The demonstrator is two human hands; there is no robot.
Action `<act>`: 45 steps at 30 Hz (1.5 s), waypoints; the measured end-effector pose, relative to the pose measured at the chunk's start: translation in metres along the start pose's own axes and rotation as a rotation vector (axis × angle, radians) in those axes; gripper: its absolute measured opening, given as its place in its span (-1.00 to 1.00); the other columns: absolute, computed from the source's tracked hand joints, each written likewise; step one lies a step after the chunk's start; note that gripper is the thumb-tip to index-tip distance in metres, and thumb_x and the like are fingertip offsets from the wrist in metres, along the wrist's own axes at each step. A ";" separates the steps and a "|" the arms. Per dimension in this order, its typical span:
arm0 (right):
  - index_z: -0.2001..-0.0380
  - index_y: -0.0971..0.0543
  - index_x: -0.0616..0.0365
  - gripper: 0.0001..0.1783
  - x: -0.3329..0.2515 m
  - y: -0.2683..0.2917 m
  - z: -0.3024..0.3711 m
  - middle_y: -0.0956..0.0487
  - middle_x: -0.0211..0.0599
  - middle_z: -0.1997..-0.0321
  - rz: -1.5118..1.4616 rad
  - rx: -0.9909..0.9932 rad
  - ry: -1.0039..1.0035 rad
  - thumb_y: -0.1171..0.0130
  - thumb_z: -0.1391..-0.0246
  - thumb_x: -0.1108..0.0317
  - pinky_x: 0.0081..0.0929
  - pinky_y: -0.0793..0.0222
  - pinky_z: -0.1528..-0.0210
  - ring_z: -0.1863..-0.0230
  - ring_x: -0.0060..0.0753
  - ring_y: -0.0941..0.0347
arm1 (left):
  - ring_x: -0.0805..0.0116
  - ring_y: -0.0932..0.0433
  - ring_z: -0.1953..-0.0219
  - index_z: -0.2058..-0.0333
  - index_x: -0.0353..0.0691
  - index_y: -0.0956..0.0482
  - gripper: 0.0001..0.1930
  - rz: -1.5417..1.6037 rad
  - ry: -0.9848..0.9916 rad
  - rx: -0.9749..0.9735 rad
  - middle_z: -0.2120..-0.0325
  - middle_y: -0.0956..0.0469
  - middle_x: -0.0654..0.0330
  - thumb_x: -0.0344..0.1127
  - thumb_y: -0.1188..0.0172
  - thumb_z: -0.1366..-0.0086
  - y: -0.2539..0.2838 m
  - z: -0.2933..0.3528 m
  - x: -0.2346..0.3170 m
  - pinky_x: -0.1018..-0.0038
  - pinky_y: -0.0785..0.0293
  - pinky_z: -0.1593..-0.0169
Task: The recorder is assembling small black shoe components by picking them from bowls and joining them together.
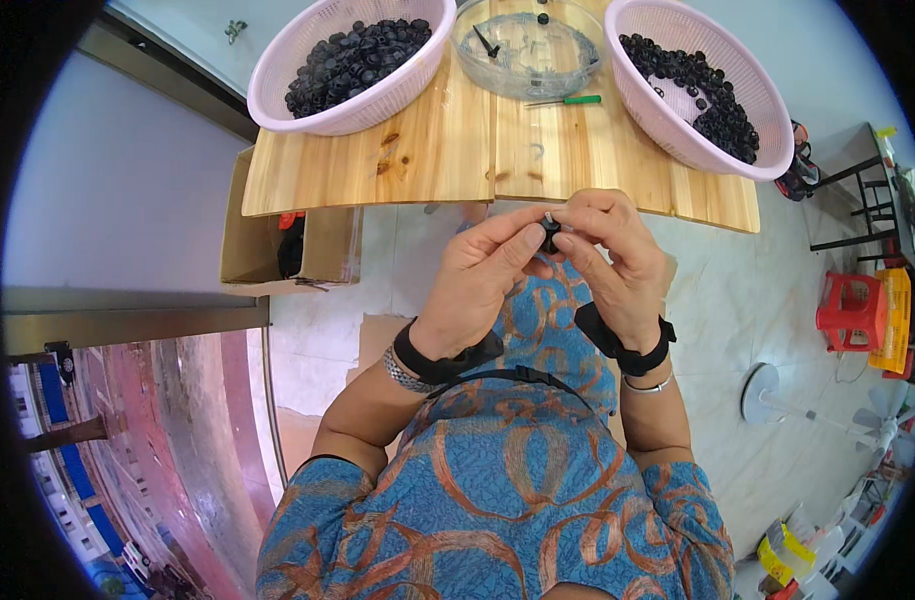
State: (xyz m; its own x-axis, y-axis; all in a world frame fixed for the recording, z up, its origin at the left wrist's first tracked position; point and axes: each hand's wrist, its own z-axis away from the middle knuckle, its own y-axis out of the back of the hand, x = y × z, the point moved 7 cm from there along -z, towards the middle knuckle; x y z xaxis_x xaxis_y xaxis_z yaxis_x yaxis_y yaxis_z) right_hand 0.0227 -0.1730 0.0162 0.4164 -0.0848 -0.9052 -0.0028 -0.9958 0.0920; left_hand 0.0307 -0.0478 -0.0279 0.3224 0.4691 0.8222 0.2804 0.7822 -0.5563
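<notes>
Into the head view, and the action is just off the table's (427, 160) near edge: a small black part (550, 237) sits up in the air, with a pale tip poking from its top. The left hand (485, 262) has it pinched, thumb pressed to one side. The right hand (609, 252) closes in from the other side, thumb and finger gripping the same part, so both hands are on it at once. Black bands circle both wrists.

On the table's left side, a pink basket (352, 122) carries a heap of black pieces (352, 65). Over on the table's right side, another pink basket (773, 155), tilted in the view, and more small black pieces (732, 130) gathered along its right wall. Between them, toward the table's far side, a clear tub (525, 88) holds a scatter of tiny pale bits and a slim black piece (485, 40). Just in front of that tub, on the table's bare wood, lies a green-handled screwdriver (581, 100).

Look left, down by the table's corner: an uncased cardboard box (243, 232) with something red and black inside. Well off to the table's right, a red stool (849, 310) stands on the pale floor (722, 290), and nearer than that, a fan (760, 393) with a round base.
</notes>
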 end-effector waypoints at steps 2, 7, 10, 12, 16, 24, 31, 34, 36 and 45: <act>0.24 -0.55 0.17 -0.72 -0.003 -0.002 0.003 -0.42 -0.30 0.23 0.023 -0.004 0.061 -0.16 0.10 0.62 -0.70 -0.33 0.32 0.28 -0.58 -0.36 | 0.61 -0.47 0.37 0.05 -0.30 -0.41 -0.71 -0.004 0.004 -0.001 0.32 -0.51 0.26 -0.35 -0.01 -0.27 -0.002 0.000 0.002 0.77 -0.29 0.43; 0.25 -0.54 0.24 -0.74 0.013 -0.001 0.010 -0.40 -0.31 0.18 -0.317 0.054 -0.111 -0.14 0.09 0.64 -0.70 -0.29 0.25 0.23 -0.56 -0.35 | 0.62 -0.45 0.37 0.10 -0.31 -0.42 -0.75 0.045 -0.096 0.036 0.34 -0.50 0.28 -0.40 -0.04 -0.25 -0.006 -0.001 0.006 0.76 -0.32 0.40; 0.25 -0.52 0.28 -0.75 0.020 -0.002 0.012 -0.39 -0.31 0.15 -0.450 0.063 -0.178 -0.13 0.08 0.65 -0.71 -0.28 0.22 0.21 -0.58 -0.34 | 0.61 -0.45 0.35 0.16 -0.33 -0.43 -0.79 -0.080 -0.166 0.035 0.34 -0.49 0.27 -0.44 -0.07 -0.22 -0.003 0.000 0.009 0.72 -0.38 0.33; 0.24 -0.52 0.28 -0.74 0.021 -0.002 0.013 -0.39 -0.29 0.14 -0.462 0.079 -0.188 -0.13 0.08 0.65 -0.71 -0.28 0.23 0.22 -0.59 -0.33 | 0.57 -0.45 0.33 0.20 -0.35 -0.42 -0.82 -0.179 -0.159 0.034 0.34 -0.49 0.25 -0.48 -0.07 -0.21 -0.004 0.003 0.013 0.66 -0.43 0.25; 0.23 -0.50 0.29 -0.73 0.015 -0.003 0.015 -0.39 -0.24 0.13 -0.442 0.114 -0.016 -0.14 0.09 0.64 -0.70 -0.27 0.27 0.28 -0.61 -0.31 | 0.50 -0.48 0.33 0.21 -0.33 -0.43 -0.82 -0.137 -0.260 0.026 0.32 -0.50 0.20 -0.49 -0.09 -0.18 -0.012 0.004 0.016 0.62 -0.45 0.24; 0.25 -0.49 0.31 -0.74 0.009 0.000 0.016 -0.42 -0.19 0.13 -0.373 0.091 0.085 -0.13 0.09 0.66 -0.69 -0.31 0.30 0.26 -0.58 -0.37 | 0.51 -0.48 0.30 0.20 -0.36 -0.42 -0.82 -0.091 -0.263 -0.033 0.32 -0.49 0.19 -0.53 -0.07 -0.19 -0.015 0.007 0.013 0.61 -0.46 0.21; 0.20 -0.43 0.32 -0.75 0.018 0.009 0.022 -0.53 -0.13 0.26 -0.546 0.129 -0.056 -0.06 0.02 0.64 -0.70 -0.39 0.46 0.45 -0.60 -0.43 | 0.50 -0.49 0.29 0.20 -0.32 -0.43 -0.83 -0.030 -0.079 -0.022 0.29 -0.50 0.18 -0.44 -0.04 -0.23 -0.006 0.006 0.004 0.63 -0.46 0.27; 0.21 -0.43 0.32 -0.75 0.019 0.013 0.024 -0.53 -0.13 0.28 -0.554 0.146 -0.072 -0.07 0.03 0.64 -0.69 -0.40 0.46 0.45 -0.59 -0.43 | 0.50 -0.50 0.29 0.19 -0.30 -0.43 -0.83 0.123 -0.027 0.010 0.25 -0.50 0.16 -0.42 -0.03 -0.24 -0.002 0.004 0.000 0.63 -0.46 0.29; 0.21 -0.43 0.32 -0.76 0.023 0.016 0.024 -0.53 -0.14 0.29 -0.592 0.153 -0.077 -0.06 0.02 0.63 -0.68 -0.40 0.47 0.46 -0.58 -0.43 | 0.49 -0.49 0.28 0.15 -0.27 -0.40 -0.81 0.171 -0.036 -0.011 0.19 -0.47 0.09 -0.44 0.00 -0.25 -0.003 0.004 -0.001 0.64 -0.47 0.26; 0.21 -0.43 0.32 -0.80 0.027 0.015 0.024 -0.51 -0.19 0.33 -0.777 0.183 -0.118 -0.03 -0.03 0.56 -0.66 -0.37 0.47 0.50 -0.57 -0.41 | 0.46 -0.50 0.21 0.11 -0.26 -0.39 -0.76 0.228 -0.005 -0.080 0.11 -0.42 0.06 -0.49 -0.02 -0.22 -0.007 0.006 0.001 0.63 -0.47 0.17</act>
State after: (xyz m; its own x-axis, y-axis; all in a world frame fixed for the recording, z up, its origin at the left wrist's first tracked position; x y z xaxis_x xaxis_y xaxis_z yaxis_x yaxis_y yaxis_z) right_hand 0.0123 -0.1916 -0.0173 0.2617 0.6410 -0.7216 0.0945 -0.7611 -0.6418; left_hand 0.0235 -0.0504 -0.0223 0.3814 0.6323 0.6744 0.2713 0.6208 -0.7355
